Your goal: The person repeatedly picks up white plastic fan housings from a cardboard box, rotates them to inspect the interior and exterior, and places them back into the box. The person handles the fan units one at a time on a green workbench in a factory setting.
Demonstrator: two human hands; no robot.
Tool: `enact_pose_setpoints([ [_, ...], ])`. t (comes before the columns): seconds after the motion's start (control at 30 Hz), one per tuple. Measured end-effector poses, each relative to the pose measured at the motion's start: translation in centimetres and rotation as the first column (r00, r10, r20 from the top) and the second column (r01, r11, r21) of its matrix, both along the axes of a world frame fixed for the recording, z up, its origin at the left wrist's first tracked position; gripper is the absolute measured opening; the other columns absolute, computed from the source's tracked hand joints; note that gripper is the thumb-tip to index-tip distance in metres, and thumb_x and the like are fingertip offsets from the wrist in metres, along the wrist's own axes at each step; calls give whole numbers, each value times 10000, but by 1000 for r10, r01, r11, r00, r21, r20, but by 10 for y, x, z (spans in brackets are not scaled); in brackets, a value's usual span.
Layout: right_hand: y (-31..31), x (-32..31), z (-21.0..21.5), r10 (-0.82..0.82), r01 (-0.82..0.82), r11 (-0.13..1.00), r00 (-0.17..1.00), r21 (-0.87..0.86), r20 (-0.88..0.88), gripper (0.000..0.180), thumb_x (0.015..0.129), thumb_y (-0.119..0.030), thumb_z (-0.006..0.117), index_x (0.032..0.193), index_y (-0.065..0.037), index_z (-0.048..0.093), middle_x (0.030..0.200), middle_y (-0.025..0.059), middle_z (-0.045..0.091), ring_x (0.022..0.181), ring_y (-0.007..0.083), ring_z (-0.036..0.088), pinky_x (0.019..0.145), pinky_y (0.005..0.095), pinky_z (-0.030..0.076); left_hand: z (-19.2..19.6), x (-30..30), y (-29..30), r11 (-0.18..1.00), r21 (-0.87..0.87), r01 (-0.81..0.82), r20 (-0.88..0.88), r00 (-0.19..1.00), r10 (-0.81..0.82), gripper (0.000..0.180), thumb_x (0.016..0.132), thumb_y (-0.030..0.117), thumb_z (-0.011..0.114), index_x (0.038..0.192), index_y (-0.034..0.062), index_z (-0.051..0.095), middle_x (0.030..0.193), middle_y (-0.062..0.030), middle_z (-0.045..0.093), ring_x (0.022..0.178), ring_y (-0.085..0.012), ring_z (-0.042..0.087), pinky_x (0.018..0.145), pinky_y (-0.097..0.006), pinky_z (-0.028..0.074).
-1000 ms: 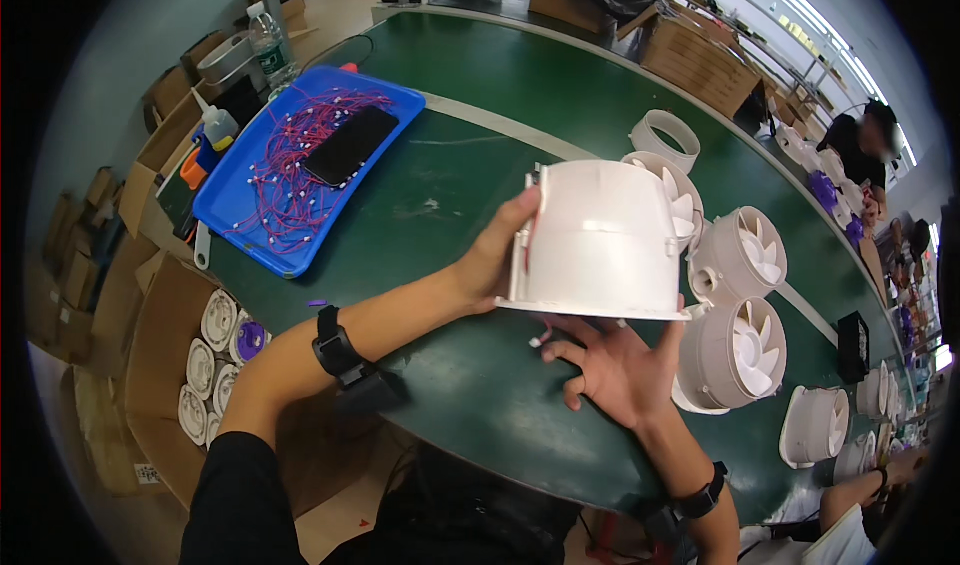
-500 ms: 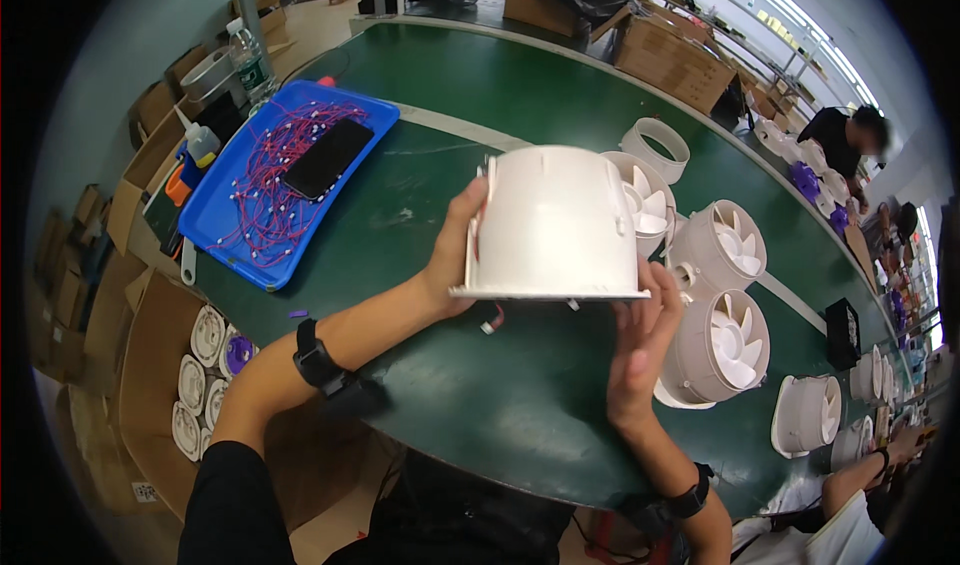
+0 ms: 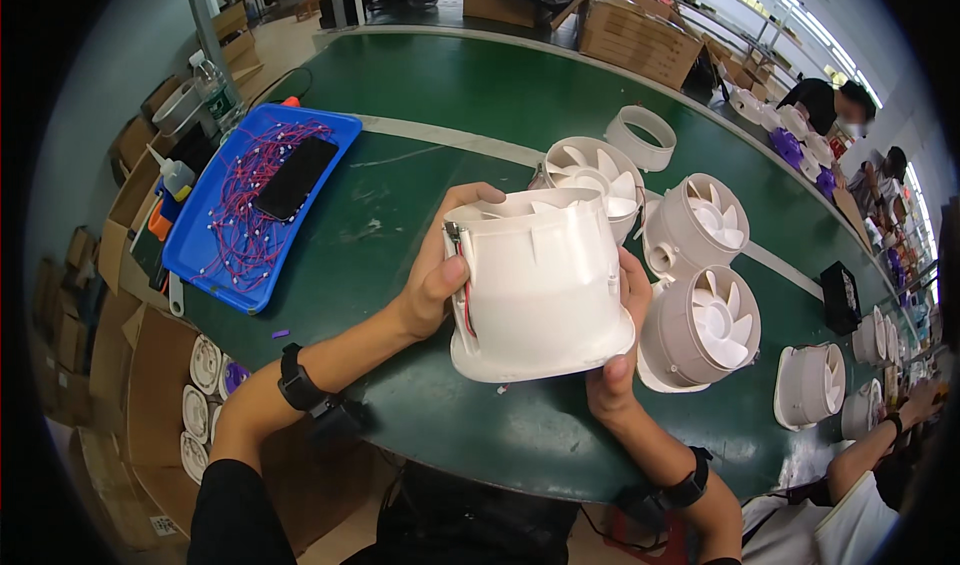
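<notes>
Room between tray (image 3: 190, 240) and held housing (image 3: 540, 290) — fans (image 3: 700, 325) block right.

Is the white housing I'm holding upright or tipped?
Upright, slightly tilted: the white housing has its flange below, open rim above.

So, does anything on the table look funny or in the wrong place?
Maybe the black phone: it lies on top of the tangled wires in the blue tray. A tiny purple piece also sits alone on the green table, like a stray bit.
</notes>
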State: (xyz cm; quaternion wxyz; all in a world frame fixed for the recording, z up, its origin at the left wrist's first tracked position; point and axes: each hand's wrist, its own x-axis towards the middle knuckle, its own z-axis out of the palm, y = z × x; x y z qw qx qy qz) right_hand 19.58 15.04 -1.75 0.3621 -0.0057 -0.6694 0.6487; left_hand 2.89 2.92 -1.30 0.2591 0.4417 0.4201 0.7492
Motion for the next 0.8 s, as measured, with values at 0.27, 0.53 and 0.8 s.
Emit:
enact_pose_setpoints([
  [0.27,0,0,1,48,-48,999,999,25,-8,1136,755,-721,600,1470,-1,89,1455,214,238,1385,313,251,1129,440,218,4,1,-1,1000,10,6,22,1000,-6,916,730,642,639,1337,32,324,1164,-129,514,1108,-196,515,953,-316,410],
  [0.53,5,1,-3,54,-52,998,998,47,-35,1168,715,-648,695,1475,-6,83,1460,199,235,1385,309,253,1123,437,232,6,3,-2,1000,3,11,2,1000,-11,899,729,615,638,1342,38,324,1175,-131,509,1111,-201,514,953,-317,411],
  [0.8,4,1,-3,16,-16,1000,1000,26,-15,1150,729,-677,664,1469,0,101,1452,205,240,1376,310,269,1121,434,238,6,-1,0,998,-28,61,0,998,-61,902,747,617,621,1361,33,312,1196,-141,503,1127,-209,511,968,-323,405],
])
